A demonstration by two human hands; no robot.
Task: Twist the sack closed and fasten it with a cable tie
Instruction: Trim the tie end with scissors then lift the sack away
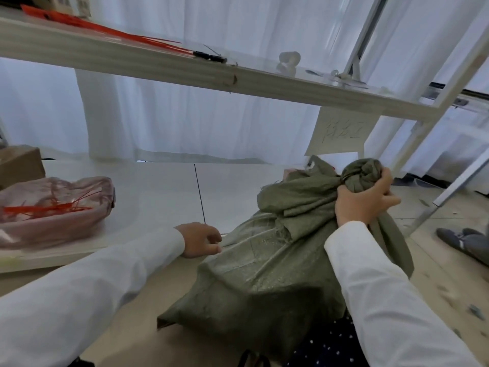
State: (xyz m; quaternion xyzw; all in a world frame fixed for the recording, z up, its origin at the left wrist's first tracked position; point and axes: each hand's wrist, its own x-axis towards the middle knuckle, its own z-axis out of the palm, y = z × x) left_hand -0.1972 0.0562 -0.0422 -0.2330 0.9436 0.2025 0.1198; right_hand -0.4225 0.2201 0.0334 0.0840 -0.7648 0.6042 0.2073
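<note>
An olive-green woven sack [264, 274] lies on the floor in front of me. Its neck is twisted into a tight knob [362, 173] at the upper right. My right hand [362, 202] grips the sack just below that knob, fingers wrapped round the twisted neck. A thin black cable tie [199, 192] lies straight on the white low shelf [158, 197]. Its near end meets the back of my left hand [201, 239]. That hand sits at the shelf's edge with fingers curled; whether it pinches the tie is hidden.
A clear bag of red cable ties [53, 207] lies on the low shelf at left, beside a cardboard box [18, 162]. More red and black ties [148, 45] lie on the upper shelf. A white rack leg [460, 178] stands right of the sack, with a shoe [460, 239] on the floor.
</note>
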